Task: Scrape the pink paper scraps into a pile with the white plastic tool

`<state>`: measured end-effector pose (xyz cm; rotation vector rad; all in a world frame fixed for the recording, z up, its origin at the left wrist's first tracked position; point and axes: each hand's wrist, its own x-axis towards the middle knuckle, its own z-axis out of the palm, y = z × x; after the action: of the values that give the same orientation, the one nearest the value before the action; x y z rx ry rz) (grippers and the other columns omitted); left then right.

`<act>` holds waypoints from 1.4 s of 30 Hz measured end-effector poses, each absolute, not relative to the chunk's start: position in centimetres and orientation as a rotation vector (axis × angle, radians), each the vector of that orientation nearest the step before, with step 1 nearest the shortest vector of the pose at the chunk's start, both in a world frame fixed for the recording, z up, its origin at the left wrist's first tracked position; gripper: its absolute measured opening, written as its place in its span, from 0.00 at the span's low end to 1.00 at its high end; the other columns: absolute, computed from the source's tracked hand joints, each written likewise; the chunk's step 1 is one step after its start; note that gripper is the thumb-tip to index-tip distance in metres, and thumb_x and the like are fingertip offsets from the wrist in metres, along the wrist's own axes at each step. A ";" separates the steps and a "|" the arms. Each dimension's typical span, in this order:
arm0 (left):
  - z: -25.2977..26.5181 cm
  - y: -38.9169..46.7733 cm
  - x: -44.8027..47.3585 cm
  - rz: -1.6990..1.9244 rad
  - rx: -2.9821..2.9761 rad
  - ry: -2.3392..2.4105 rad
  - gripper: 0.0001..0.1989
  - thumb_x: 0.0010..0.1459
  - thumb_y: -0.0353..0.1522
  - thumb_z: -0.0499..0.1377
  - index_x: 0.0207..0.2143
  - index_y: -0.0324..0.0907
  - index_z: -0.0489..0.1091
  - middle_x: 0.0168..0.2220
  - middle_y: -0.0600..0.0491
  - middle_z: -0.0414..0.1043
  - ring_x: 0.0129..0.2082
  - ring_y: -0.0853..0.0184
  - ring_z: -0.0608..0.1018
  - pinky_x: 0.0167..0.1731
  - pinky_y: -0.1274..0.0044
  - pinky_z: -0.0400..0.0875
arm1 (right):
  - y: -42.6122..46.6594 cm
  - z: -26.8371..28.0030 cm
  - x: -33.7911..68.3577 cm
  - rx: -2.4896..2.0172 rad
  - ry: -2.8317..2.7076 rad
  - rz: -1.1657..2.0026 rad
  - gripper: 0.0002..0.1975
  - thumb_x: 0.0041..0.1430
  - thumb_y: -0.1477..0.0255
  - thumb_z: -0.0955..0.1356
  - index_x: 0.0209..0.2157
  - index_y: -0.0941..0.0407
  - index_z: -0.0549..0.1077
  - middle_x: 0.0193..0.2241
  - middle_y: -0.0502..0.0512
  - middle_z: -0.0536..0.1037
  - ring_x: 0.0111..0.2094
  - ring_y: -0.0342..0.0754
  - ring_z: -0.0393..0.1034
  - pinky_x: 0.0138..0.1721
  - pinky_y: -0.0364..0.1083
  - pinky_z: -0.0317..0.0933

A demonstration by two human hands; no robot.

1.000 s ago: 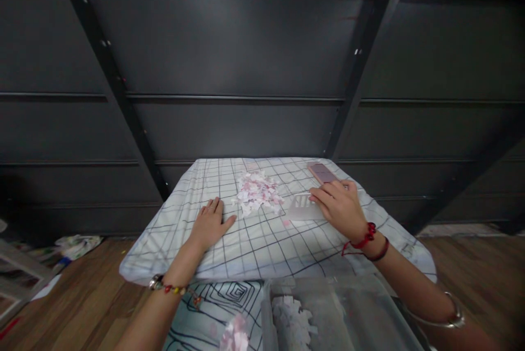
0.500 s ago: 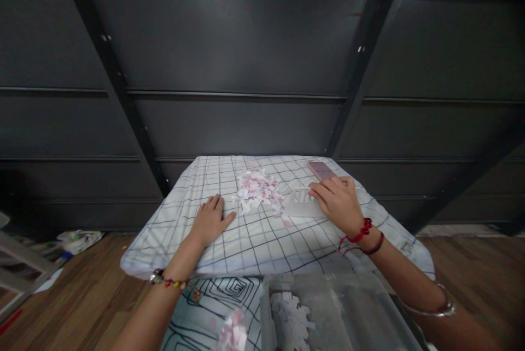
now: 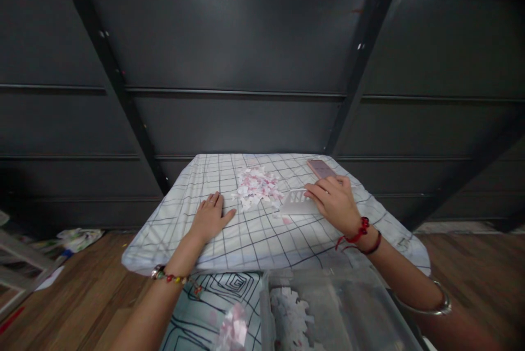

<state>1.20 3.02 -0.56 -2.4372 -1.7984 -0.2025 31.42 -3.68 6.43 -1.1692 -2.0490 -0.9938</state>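
Note:
My left hand (image 3: 209, 218) lies flat on the checked cloth (image 3: 254, 241), fingers stretched, left of a heap of torn white and pink paper scraps (image 3: 258, 186). Closed over the right part of a white plastic piece with slots (image 3: 297, 203) is my right hand (image 3: 334, 203). That piece rests on the cloth with its left edge close against the heap; its right part is hidden under my fingers. Just beyond my right hand lies a pink phone (image 3: 320, 169). A small pink scrap (image 3: 286, 220) sits in front of the white piece.
A clear plastic bin (image 3: 340, 307) holding paper pieces (image 3: 289, 313) stands at the near side. Left of it, more pink and white paper (image 3: 233, 326) lies on a blue patterned cloth (image 3: 192, 321). A dark panelled wall (image 3: 238, 39) rises behind the table.
My right hand has shifted slightly left with the white slotted piece, which now tilts a little differently. My left hand has stayed in place.

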 end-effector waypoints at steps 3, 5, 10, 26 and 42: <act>-0.6 3.0 1.2 -0.217 -2.437 -1.802 0.31 0.60 0.46 0.45 0.55 0.29 0.56 0.59 0.37 0.51 0.58 0.52 0.55 0.53 0.65 0.51 | -3.8 6.5 31.6 -1.159 -2.047 -0.964 0.09 0.59 0.70 0.61 0.32 0.56 0.71 0.24 0.50 0.72 0.29 0.45 0.59 0.37 0.47 0.45; -0.6 3.0 1.2 -0.213 -2.439 -1.808 0.32 0.59 0.46 0.45 0.55 0.28 0.56 0.59 0.37 0.51 0.58 0.51 0.55 0.53 0.65 0.51 | -3.7 6.5 31.7 -1.172 -2.046 -0.952 0.09 0.60 0.69 0.61 0.32 0.56 0.71 0.24 0.50 0.72 0.29 0.45 0.59 0.36 0.47 0.45; -0.4 3.0 1.3 -0.192 -2.441 -1.823 0.32 0.59 0.46 0.45 0.56 0.29 0.56 0.59 0.38 0.51 0.59 0.52 0.54 0.54 0.66 0.50 | -3.5 6.4 31.4 -1.172 -2.066 -0.942 0.09 0.60 0.69 0.61 0.32 0.55 0.71 0.24 0.50 0.72 0.29 0.45 0.59 0.36 0.47 0.45; -0.5 2.9 1.1 -0.220 -2.450 -1.799 0.32 0.60 0.46 0.44 0.56 0.28 0.56 0.59 0.36 0.51 0.58 0.51 0.55 0.53 0.65 0.51 | -3.6 6.7 30.8 -1.129 -2.043 -1.024 0.09 0.59 0.69 0.61 0.31 0.55 0.71 0.23 0.50 0.71 0.28 0.44 0.58 0.37 0.47 0.45; -0.4 2.9 1.1 -0.240 -2.464 -1.801 0.32 0.60 0.46 0.44 0.55 0.28 0.57 0.59 0.37 0.52 0.58 0.51 0.55 0.54 0.65 0.51 | -3.5 6.6 30.7 -1.097 -2.078 -1.009 0.08 0.59 0.70 0.62 0.31 0.55 0.71 0.23 0.49 0.72 0.28 0.44 0.58 0.37 0.47 0.46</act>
<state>1.12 2.87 -0.42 -2.4642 -1.8006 -0.2395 30.73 -3.47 6.64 -1.0971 -2.0783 -1.0089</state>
